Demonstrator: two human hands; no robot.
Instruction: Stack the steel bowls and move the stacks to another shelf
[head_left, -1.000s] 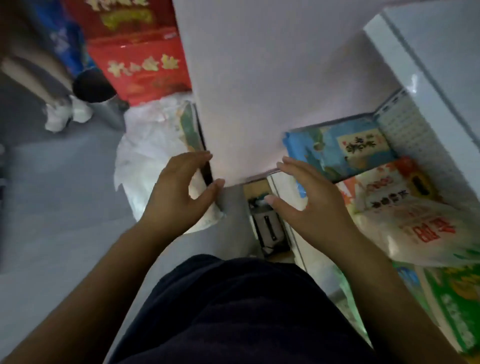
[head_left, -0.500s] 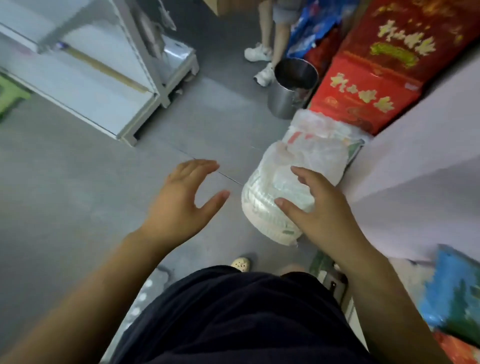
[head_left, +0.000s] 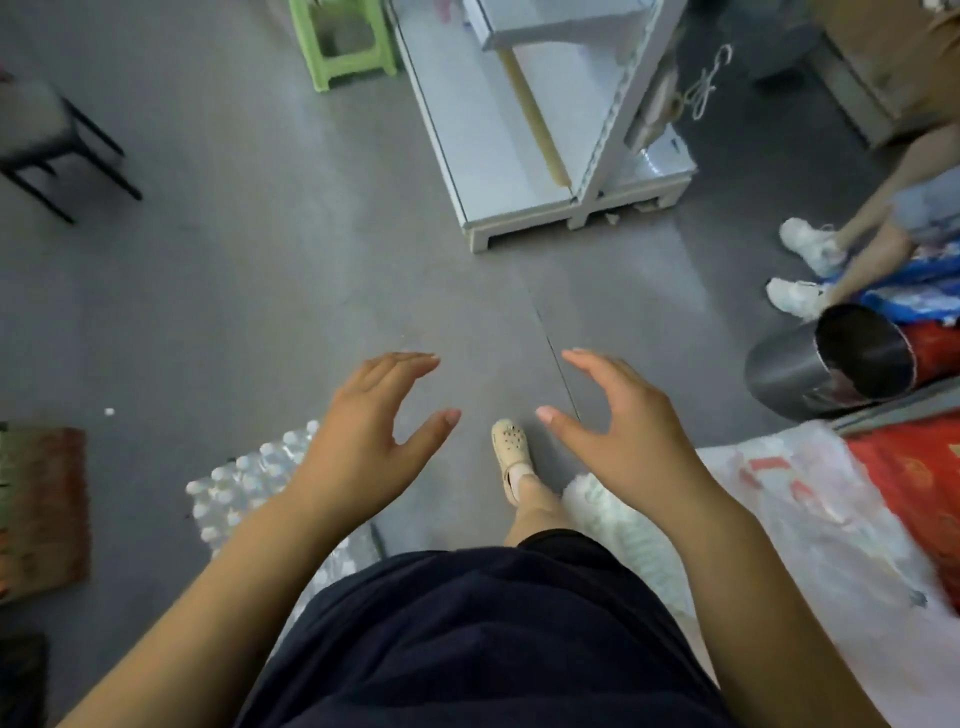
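Zero steel bowls spotted anywhere in view; could not place them. Looked straight down on grey floor, with white shelf unit standing at twelve to one o'clock. Noted white sack at four o'clock, steel bin tipped on its side at three o'clock, wrapped bottle pack at eight o'clock, green stool at eleven. Held left grip and right grip out at centre, palms turned toward each other, well apart, fingers loosely spread, closed on nothing. Judged such bowls light, rigid and slick-walled, likely to clatter or slide when nested. Would best take them at opposite rims, or cup under the lowest bowl once stacked.
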